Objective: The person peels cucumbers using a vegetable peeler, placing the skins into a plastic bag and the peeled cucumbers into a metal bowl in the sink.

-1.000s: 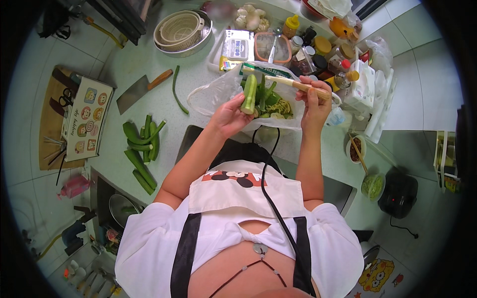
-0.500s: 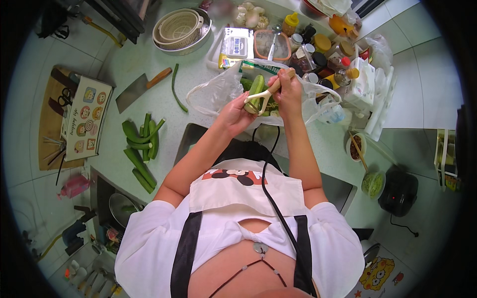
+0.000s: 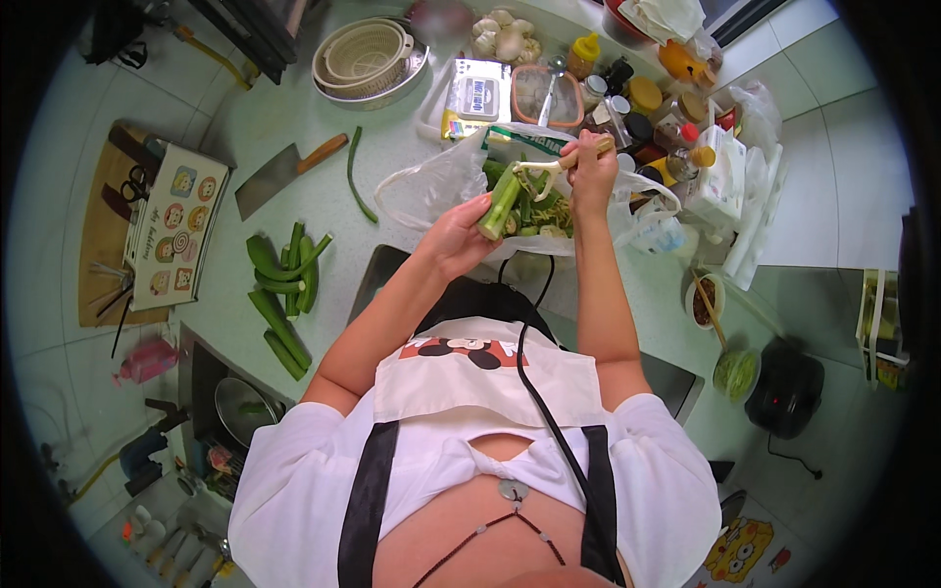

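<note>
My left hand (image 3: 461,233) grips a length of green loofah gourd (image 3: 501,204), pale where its skin is off. In my right hand (image 3: 591,174) is a Y-shaped vegetable peeler (image 3: 545,167) with a wooden handle. The peeler's head is by the gourd's far end, and a strip of peel seems to hang from it. Both hands are over an open clear plastic bag (image 3: 420,191) that holds green peelings (image 3: 552,218). Several green gourd pieces (image 3: 277,312) lie on the counter to the left.
A cleaver (image 3: 279,179) and a thin green stalk (image 3: 359,181) lie left of the bag. Beyond are a strainer in a metal basin (image 3: 371,61), garlic bulbs (image 3: 507,39) and crowded jars (image 3: 642,96). At the right stand small bowls (image 3: 735,367); a sink edge (image 3: 372,269) runs close to me.
The peeler has moved from the gourd's near part up and right to its far end. My right hand went the same way. The gourd is tilted more and shows more pale green.
</note>
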`<state>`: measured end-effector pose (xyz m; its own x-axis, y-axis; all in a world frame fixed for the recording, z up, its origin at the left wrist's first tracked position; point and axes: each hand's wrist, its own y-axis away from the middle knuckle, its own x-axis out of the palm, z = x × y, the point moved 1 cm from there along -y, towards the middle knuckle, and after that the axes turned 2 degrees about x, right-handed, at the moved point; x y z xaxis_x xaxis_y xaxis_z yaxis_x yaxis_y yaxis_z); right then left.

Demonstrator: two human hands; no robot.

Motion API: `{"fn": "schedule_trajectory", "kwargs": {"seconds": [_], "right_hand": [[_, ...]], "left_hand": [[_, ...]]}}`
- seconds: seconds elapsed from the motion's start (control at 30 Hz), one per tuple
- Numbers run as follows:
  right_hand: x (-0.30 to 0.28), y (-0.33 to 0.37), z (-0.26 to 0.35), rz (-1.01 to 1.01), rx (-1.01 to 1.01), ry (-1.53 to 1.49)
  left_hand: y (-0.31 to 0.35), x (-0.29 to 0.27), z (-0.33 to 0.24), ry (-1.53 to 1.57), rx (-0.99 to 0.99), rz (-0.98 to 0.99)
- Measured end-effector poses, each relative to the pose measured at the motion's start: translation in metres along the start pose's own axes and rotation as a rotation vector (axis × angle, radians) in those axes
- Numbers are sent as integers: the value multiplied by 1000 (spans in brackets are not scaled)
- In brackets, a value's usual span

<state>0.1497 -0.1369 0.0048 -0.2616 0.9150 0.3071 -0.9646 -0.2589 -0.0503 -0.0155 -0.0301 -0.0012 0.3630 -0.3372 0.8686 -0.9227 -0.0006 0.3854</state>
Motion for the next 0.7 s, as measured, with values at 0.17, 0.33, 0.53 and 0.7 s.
{"fn": "schedule_trajectory", "kwargs": {"seconds": [0.17,0.33,0.53,0.7], "right_hand": [[6,3,9,-5,-52,-53],[-15,-12,-4,-93,-72,20],[-11,2,7,-81,-117,-14],[13,28,29,102,22,-14]], "left_hand": [[6,7,-2,16,-13,-50],[9,-6,-6,-94,-80,125],[10,1,-7,-9,-18,16],[-5,7,-2,59,-3,-113]]}}
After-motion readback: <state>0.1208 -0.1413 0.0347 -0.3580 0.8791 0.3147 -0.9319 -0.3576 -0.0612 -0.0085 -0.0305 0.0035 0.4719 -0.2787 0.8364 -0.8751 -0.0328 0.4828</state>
